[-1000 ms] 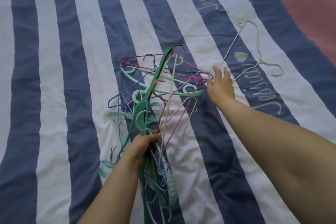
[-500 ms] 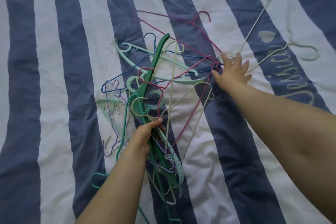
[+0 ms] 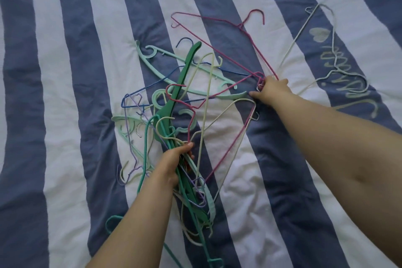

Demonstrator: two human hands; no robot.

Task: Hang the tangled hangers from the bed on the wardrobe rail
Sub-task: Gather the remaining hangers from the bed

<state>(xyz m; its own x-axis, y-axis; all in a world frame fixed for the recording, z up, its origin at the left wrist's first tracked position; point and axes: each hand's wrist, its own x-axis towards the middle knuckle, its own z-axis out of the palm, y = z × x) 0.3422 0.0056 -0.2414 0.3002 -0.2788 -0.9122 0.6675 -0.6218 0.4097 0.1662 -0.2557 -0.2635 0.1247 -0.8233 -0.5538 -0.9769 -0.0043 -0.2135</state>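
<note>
The person is gathering up the tangled hangers (image 3: 180, 119) from the striped bed cover (image 3: 65, 93) — the collecting step, with nothing hung and no wardrobe rail in view. The left hand (image 3: 174, 161) is gripping a bunch of shafts near the lower middle of the heap, fingers curled round the dark green plastic hanger (image 3: 174, 98) and several wires with it. The right hand (image 3: 269, 91) is reaching to the heap's far right edge, its fingers curled round a knot of wire corners where the pink wire hanger (image 3: 217, 30) and a blue one meet; exactly how many wires it is holding I cannot tell.

Counting is rough, since the pile is overlapping itself: one dark green plastic hanger, at least two pale mint plastic ones, two or perhaps three pink wire ones, one blue, one or two lilac, a couple of cream, and a teal one running under the left wrist. One more pale wire hanger (image 3: 326, 50) is lying apart to the right, its corner close by the right hand, across lettering on the cover.

The next move, I judge, is calling for both hands to be lifting together — the loose hooks are likely to be snagging — and for the stray hanger to be picked up too.
</note>
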